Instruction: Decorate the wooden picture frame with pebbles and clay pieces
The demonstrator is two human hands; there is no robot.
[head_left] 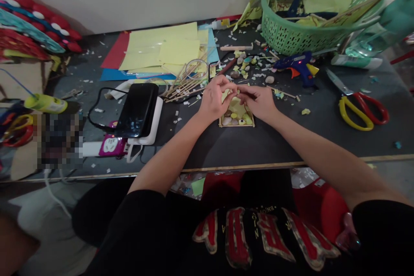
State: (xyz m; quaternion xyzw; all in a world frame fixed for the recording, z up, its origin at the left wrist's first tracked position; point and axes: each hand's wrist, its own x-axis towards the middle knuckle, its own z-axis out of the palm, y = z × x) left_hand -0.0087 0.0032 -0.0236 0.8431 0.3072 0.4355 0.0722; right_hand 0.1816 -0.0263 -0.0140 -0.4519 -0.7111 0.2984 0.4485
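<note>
My left hand (216, 98) and my right hand (259, 101) meet above a small stick-edged frame (237, 126) on the dark table. Fingers of both hands are pinched together, tip to tip. A tiny yellowish bit shows between them, too small to name. Painted pebbles (234, 116) lie along the near edge of the frame, some yellow and one with an eye-like dot. My hands cover the far part of the frame. Beyond them are loose pebbles (241, 61) and a blue glue gun (299, 68) with a lit red light.
Red-and-yellow scissors (362, 105) lie at right, below a green basket (287, 36). Wooden sticks (184, 84) and coloured paper sheets (155, 49) lie behind my left hand. A black phone (137, 110) rests on a white power bank (154, 125) with cables. Paper scraps are scattered about.
</note>
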